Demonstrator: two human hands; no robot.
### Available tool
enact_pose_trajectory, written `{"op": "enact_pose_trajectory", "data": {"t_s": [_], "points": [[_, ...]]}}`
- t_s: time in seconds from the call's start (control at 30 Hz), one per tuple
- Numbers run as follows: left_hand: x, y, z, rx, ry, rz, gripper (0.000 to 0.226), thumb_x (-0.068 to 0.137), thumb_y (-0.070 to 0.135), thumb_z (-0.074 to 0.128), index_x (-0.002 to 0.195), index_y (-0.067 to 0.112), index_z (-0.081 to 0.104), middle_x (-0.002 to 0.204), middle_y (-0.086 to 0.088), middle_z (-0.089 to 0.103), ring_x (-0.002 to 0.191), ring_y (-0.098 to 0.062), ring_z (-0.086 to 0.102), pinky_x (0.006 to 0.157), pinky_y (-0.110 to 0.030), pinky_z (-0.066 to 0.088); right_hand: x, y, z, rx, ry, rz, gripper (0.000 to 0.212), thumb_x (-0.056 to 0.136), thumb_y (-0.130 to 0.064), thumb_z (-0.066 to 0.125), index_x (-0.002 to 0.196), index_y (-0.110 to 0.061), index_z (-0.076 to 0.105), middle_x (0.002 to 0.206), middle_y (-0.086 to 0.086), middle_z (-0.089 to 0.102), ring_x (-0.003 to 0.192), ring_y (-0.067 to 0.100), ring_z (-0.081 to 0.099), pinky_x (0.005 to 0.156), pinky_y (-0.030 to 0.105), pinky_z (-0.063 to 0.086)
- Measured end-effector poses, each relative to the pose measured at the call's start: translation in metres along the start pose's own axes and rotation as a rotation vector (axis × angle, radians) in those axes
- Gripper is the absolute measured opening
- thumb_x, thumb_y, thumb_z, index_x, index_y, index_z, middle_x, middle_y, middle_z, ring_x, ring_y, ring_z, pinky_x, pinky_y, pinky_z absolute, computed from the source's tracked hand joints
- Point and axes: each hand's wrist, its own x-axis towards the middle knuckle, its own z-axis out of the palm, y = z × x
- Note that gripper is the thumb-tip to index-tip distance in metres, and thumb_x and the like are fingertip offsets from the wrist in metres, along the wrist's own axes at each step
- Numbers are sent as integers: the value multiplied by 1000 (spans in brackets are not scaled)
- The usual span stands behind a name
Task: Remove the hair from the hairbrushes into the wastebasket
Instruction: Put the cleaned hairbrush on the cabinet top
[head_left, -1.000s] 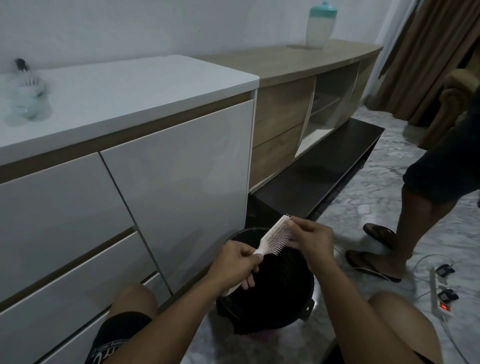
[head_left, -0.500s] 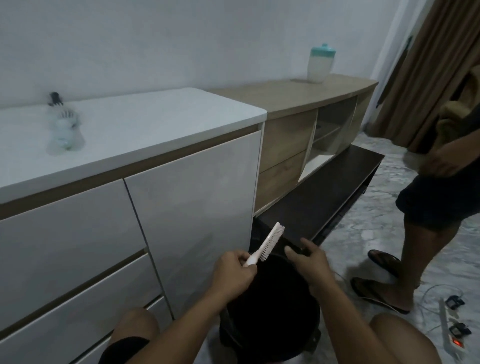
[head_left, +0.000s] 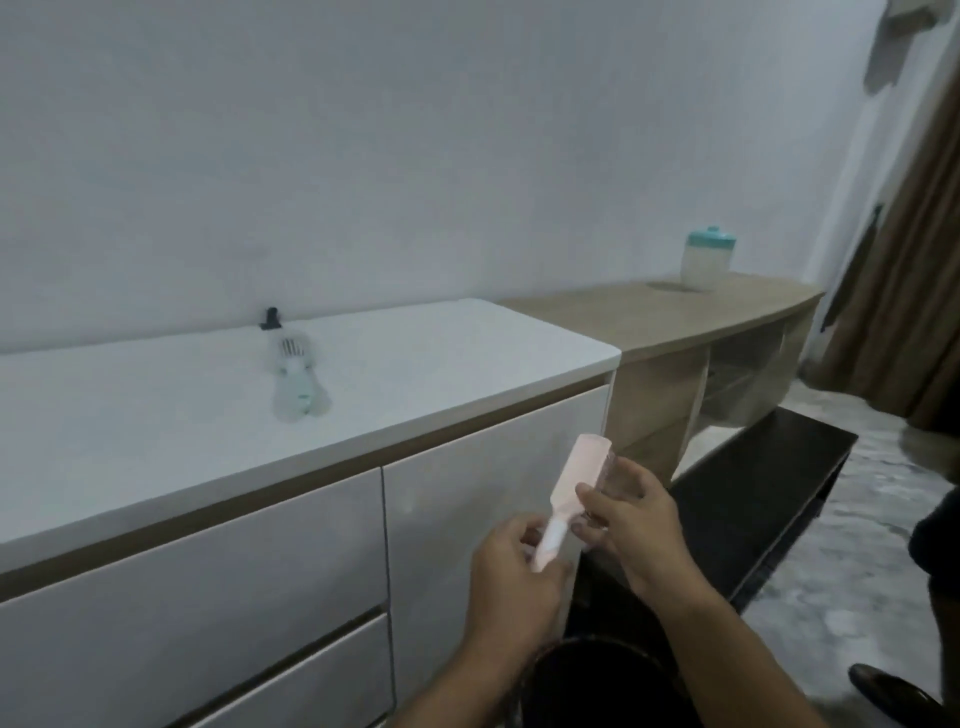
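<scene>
Since half a second before, both hands had lifted the hairbrush higher, away from the wastebasket below; the left hand gripped its handle; the right hand pinched its bristle side; a bottle lay on the white cabinet.

White cabinet top, left-centre of frame: clear bottle-like item with black cap lying on it near wall, blurred. Wood counter, centre-right: translucent jar with teal lid standing upright. Dark low shelf, right. Marble floor, lower right: black wastebasket at bottom centre, sandal at bottom right corner.
</scene>
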Motion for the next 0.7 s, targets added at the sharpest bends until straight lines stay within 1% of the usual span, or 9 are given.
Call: {"op": "enact_pose_trajectory", "data": {"t_s": [0.03,0.13,0.2,0.27,0.37,0.43,0.5,0.63,0.7], "points": [[6,8,-8,-18,39,16,26,76,9,74,79,33,65,74,14,67,66,7,61,60,-13,46,1,-11,12,26,-25,-5,59,84,0,72,136,-9,45,116,17,64,99,32,68,63,36,60],[23,33,-33,-51,106,73,15,83,13,69,92,24,73,71,13,68,62,5,61,56,-12,45,5,-42,49,22,-112,-45,43,92,-10,64,132,-6,49,109,14,67,95,25,67,74,40,57],[37,46,-51,-41,135,113,13,86,15,65,93,19,75,65,11,66,56,1,58,53,-15,43,6,-61,74,9,-175,-75,36,94,-11,61,128,-7,50,109,16,67,91,24,67,72,41,58],[49,56,-67,1,170,155,16,87,16,63,93,18,76,62,11,64,55,-2,57,56,-21,46,8,-77,97,20,-222,-96,31,95,-8,59,124,-9,48,100,15,67,81,23,67,63,37,59],[64,71,-91,90,209,182,15,82,15,66,95,15,73,75,6,68,67,-12,64,66,-29,53,16,-95,130,0,-234,-138,37,92,-6,64,125,-7,48,100,17,68,79,26,67,61,37,59],[73,75,-105,183,221,178,28,79,16,70,106,13,67,88,4,66,79,-17,65,73,-28,53,26,-104,152,-28,-219,-170,41,89,-9,68,125,-8,48,108,21,68,83,29,68,65,40,59],[81,77,-118,242,229,162,38,79,16,71,116,12,63,95,3,63,85,-19,65,79,-32,55,38,-111,173,-72,-188,-216,41,86,-12,72,120,-11,50,112,21,66,83,29,69,63,39,61],[94,76,-138,374,288,104,36,85,22,66,120,16,58,97,-1,68,89,-23,67,80,-36,56,56,-116,212,-223,-136,-314,39,75,-21,81,104,-20,55,114,19,65,83,28,74,58,37,62],[100,75,-146,490,302,119,30,88,28,63,115,16,59,103,-5,70,90,-25,66,80,-37,55,64,-112,230,-329,-129,-342,41,73,-25,82,104,-19,57,112,18,66,81,26,74,57,36,62]]}}
